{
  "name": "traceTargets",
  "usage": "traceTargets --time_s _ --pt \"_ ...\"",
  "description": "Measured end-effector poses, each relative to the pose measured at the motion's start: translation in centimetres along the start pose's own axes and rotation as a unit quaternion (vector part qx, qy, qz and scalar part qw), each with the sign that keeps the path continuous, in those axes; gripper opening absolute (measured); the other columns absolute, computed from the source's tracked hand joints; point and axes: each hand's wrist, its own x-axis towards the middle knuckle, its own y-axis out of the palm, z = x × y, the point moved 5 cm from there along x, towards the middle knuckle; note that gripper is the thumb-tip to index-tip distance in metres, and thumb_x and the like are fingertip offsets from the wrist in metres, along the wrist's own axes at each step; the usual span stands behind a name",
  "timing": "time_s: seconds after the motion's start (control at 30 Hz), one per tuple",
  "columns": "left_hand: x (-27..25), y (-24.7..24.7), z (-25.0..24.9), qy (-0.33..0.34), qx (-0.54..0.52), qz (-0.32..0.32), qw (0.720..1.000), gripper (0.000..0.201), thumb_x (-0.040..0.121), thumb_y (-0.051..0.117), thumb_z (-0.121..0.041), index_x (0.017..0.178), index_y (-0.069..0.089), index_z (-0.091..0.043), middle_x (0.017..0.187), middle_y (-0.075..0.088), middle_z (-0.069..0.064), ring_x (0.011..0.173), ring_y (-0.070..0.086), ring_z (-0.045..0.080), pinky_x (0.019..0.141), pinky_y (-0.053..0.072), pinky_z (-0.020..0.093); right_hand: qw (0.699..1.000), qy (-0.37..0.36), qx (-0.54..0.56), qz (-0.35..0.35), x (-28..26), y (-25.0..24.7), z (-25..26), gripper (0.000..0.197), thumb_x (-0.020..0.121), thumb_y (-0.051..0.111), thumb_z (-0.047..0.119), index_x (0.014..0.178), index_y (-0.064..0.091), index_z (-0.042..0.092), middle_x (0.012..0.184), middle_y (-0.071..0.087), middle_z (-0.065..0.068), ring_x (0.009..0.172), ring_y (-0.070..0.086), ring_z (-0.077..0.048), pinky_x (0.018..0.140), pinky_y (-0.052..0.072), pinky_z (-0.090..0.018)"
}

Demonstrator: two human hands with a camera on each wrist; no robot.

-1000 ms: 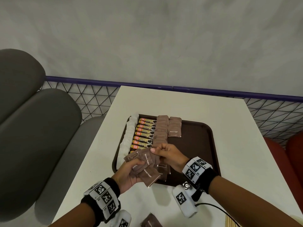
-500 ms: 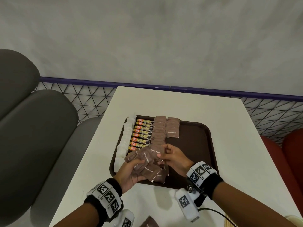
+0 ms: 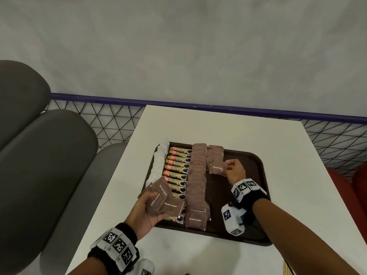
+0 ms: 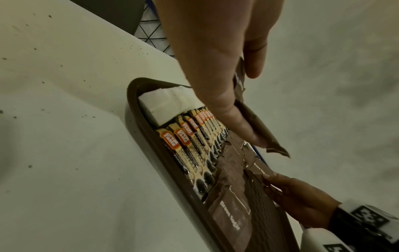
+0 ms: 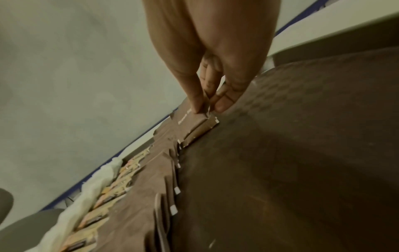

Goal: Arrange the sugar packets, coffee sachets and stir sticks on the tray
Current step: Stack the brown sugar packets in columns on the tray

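Note:
A dark brown tray (image 3: 252, 197) on the white table holds a column of white sugar packets (image 3: 158, 165), a column of coffee sachets (image 3: 177, 171) and two columns of brown sugar packets (image 3: 196, 183). My left hand (image 3: 148, 207) grips a fanned bunch of brown sugar packets (image 3: 164, 199) over the tray's near left corner. My right hand (image 3: 231, 168) pinches one brown sugar packet (image 3: 217, 168) at the near end of the short second column. In the right wrist view the thumb and fingers (image 5: 197, 100) pinch that packet (image 5: 190, 122) on the stack.
Grey padded seats (image 3: 39, 155) stand left of the table, a red seat (image 3: 353, 187) to the right. A wire mesh rail (image 3: 111, 118) with a blue top runs behind the table. A wooden edge (image 3: 286, 268) shows at the near right.
My right hand drew one brown sugar packet from the bunch and carried it away to the short second column. The left hand kept the bunch near the tray's near left corner.

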Motion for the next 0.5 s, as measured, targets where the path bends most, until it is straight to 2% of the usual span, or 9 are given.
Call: traceTargets --time_s 0.1,0.23,0.3,0.4,0.5 --pt "0.1 -0.6 0.1 -0.008 -0.012 -0.007 1.000 0.037 0.090 0.043 -0.011 0.126 0.052 -0.009 0.121 0.060 0.026 0.103 0.062 0.042 0.072 0.057 0.048 0.999 -0.007 -0.052 -0.005 0.5 0.9 0.2 0.021 0.082 0.059 -0.004 0.092 0.051 0.012 0.099 0.063 -0.016 0.081 0.055 -0.021 0.073 0.047 -0.032" --pt "0.3 -0.9 0.1 -0.021 -0.010 -0.005 1.000 0.036 0.092 0.042 -0.007 0.126 0.052 -0.006 0.119 0.062 0.027 0.100 0.064 0.040 0.070 0.059 0.046 0.992 -0.027 -0.125 -0.005 0.7 1.7 0.6 0.025 0.080 0.056 -0.009 0.090 0.049 0.013 0.093 0.058 -0.012 0.078 0.053 -0.022 0.065 0.042 -0.027" --pt "0.3 -0.8 -0.1 -0.015 -0.013 0.000 1.000 0.034 0.092 0.042 -0.004 0.124 0.053 -0.007 0.117 0.063 0.025 0.096 0.066 0.039 0.067 0.059 0.045 0.988 -0.043 -0.145 -0.008 0.9 2.0 0.7 0.028 0.078 0.057 -0.010 0.089 0.046 0.013 0.102 0.057 -0.012 0.081 0.053 -0.023 0.068 0.042 -0.028" --pt "0.3 -0.7 -0.2 -0.008 -0.016 -0.001 1.000 0.034 0.092 0.043 -0.002 0.124 0.053 -0.008 0.117 0.064 0.024 0.096 0.067 0.039 0.064 0.058 0.044 0.984 -0.060 -0.167 -0.007 1.0 2.2 0.9 0.030 0.078 0.061 -0.008 0.101 0.048 0.005 0.114 0.050 -0.015 0.095 0.055 -0.030 0.080 0.045 -0.036" --pt "0.4 -0.5 -0.3 -0.005 -0.017 0.000 1.000 0.035 0.091 0.045 0.001 0.124 0.053 -0.008 0.119 0.063 0.024 0.102 0.063 0.040 0.064 0.059 0.045 0.975 -0.085 -0.202 -0.021 0.7 2.3 1.2 0.039 0.075 0.065 -0.006 0.110 0.048 0.001 0.119 0.045 -0.021 0.108 0.045 -0.036 0.090 0.040 -0.040"
